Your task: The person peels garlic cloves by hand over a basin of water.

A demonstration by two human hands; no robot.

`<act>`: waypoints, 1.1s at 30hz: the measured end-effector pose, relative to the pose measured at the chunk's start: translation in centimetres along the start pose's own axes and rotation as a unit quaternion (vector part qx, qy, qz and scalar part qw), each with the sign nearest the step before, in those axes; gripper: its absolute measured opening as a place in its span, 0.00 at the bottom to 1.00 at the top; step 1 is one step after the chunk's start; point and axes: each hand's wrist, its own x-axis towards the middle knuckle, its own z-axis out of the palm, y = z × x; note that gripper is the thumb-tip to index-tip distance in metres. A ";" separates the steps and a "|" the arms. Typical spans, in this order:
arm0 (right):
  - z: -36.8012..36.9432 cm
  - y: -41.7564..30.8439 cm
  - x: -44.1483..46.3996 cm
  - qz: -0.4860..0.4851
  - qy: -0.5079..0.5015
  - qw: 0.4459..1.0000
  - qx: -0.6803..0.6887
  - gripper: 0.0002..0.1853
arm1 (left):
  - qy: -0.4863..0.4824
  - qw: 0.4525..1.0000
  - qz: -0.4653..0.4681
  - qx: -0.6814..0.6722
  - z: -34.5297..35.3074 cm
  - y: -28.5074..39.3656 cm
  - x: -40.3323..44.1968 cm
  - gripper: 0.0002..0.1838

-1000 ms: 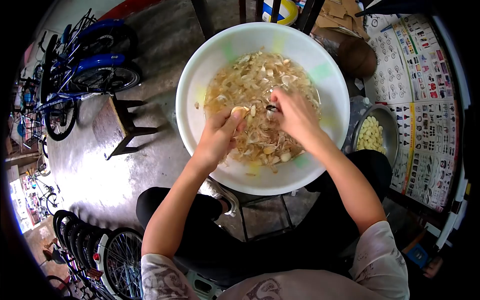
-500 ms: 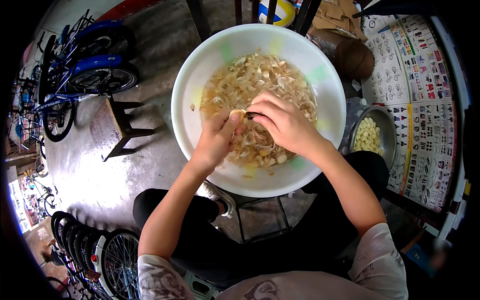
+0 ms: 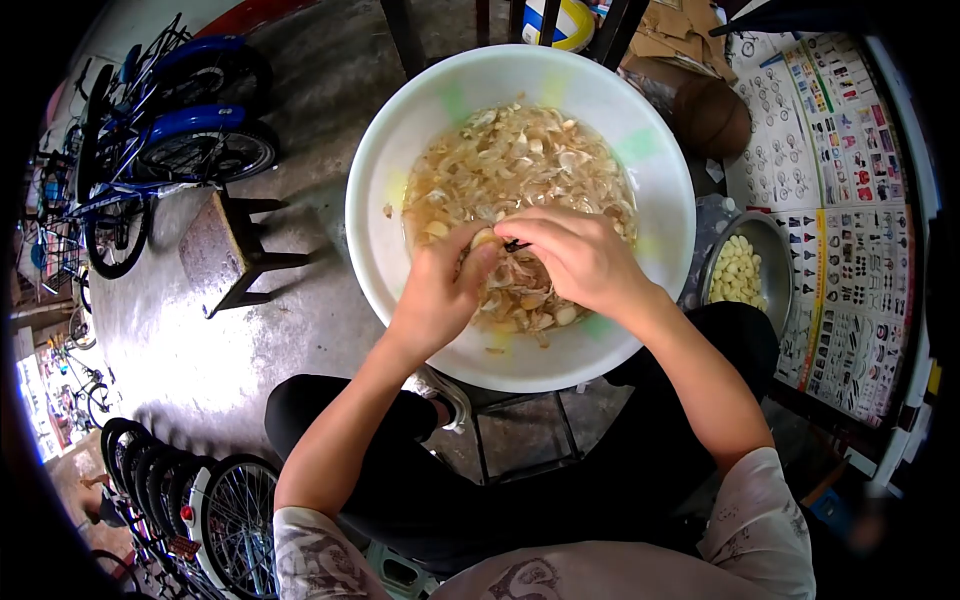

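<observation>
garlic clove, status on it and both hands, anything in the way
Left hand holding garlic clove. Right hand on small dark tool beside it. Both over white basin. Tool partly hidden by right hand.

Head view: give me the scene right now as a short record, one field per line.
left hand: pinching a garlic clove
right hand: holding a small dark tool at the clove; exact type unclear
hands: close together, over the basin
basin contents: loose garlic skins in water
metal bowl: right of the basin, holding peeled cloves
floor at left: wooden stool, parked bicycles
</observation>
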 end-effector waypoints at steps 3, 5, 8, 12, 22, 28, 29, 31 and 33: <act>0.0 -0.6 0.0 0.079 0.006 0.991 0.109 0.15 | 0.006 0.999 -0.021 0.035 -0.5 1.8 -0.1 0.12; 0.0 -1.0 0.2 0.103 0.017 0.986 0.132 0.13 | 0.011 0.999 -0.010 0.049 -0.8 2.2 0.0 0.13; 0.1 -1.4 0.0 0.147 0.030 0.974 0.171 0.12 | 0.023 0.997 0.012 0.075 -0.6 2.2 -0.2 0.13; 0.0 -1.6 -0.2 0.195 0.032 0.957 0.213 0.12 | 0.039 0.991 0.073 0.102 -0.2 1.7 -0.3 0.14; -0.1 -0.8 -0.2 -0.108 0.064 0.981 -0.149 0.11 | 0.002 0.997 0.062 0.053 -0.2 1.0 -0.1 0.15; -0.6 -0.2 0.4 -0.136 0.080 0.978 -0.137 0.10 | -0.053 0.989 -0.078 -0.112 -0.9 2.3 -0.2 0.17; -0.7 -0.1 0.5 -0.142 0.076 0.979 -0.126 0.09 | -0.057 0.984 -0.102 -0.131 -1.0 2.4 -0.2 0.16; -0.7 -0.1 0.5 -0.150 0.073 0.979 -0.115 0.08 | -0.060 0.979 -0.127 -0.150 -1.2 2.4 -0.3 0.15; -0.8 -0.1 0.4 -0.140 0.064 0.984 -0.094 0.07 | -0.071 0.979 -0.109 -0.154 -1.2 2.3 -0.5 0.14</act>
